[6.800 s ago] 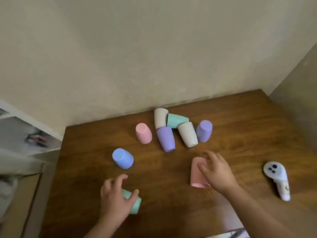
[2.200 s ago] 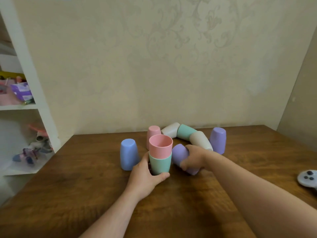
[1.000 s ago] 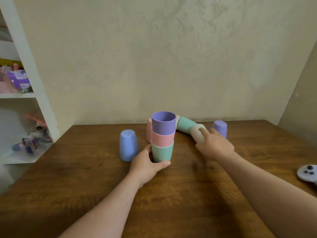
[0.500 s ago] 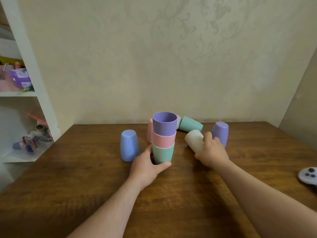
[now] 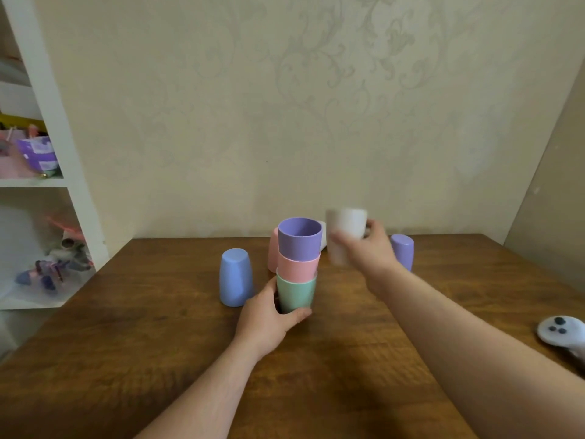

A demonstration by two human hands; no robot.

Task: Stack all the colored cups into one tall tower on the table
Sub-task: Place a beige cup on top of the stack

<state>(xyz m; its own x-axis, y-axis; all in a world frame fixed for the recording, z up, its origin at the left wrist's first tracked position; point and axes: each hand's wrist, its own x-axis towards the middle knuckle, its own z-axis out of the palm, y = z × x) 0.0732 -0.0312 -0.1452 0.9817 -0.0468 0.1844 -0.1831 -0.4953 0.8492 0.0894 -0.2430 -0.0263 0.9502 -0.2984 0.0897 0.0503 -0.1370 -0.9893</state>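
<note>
My left hand (image 5: 264, 321) wraps the green cup (image 5: 296, 294) at the bottom of the stack, thumb and fingers closed around its base on the wooden table (image 5: 158, 343). Nested in it sits a pink cup (image 5: 298, 267), and in that a purple cup (image 5: 299, 239), all three mouths up. My right hand (image 5: 368, 248) is clamped on a cream cup (image 5: 345, 234), blurred, held upright in the air just right of the stack's top and clear of it. A blue cup (image 5: 235, 277) stands upside down left of the stack. Behind the stack a second pink cup (image 5: 273, 251) shows partly, and a second purple cup (image 5: 402, 250) stands inverted beyond my right wrist. A white controller (image 5: 562, 334) lies at the table's right edge, and a white shelf (image 5: 47, 90) holds clutter to the left.
</note>
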